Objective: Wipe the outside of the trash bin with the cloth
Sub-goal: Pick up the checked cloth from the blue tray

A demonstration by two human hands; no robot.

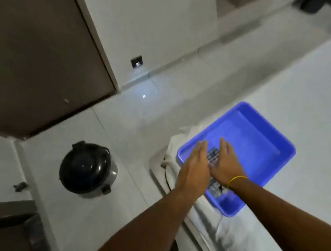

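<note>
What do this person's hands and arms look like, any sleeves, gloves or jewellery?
The left hand and right hand are bare, without gloves. The left forearm and right forearm show no sleeves. A thin yellow band circles the right wrist; no watch or ring is visible.

Left hand (194, 166): bare, fingers extended straight and together, palm turned inward.
Right hand (226, 162): bare, fingers extended flat, heel touching the left hand.
Forearms: both stretched forward, converging.

Left hand (194, 166) and right hand (226, 162), fingers straight, press checkered cloth (213, 155) between them over blue tray (252, 140) on bed (310, 91); trash bin (86, 167) on floor.
</note>
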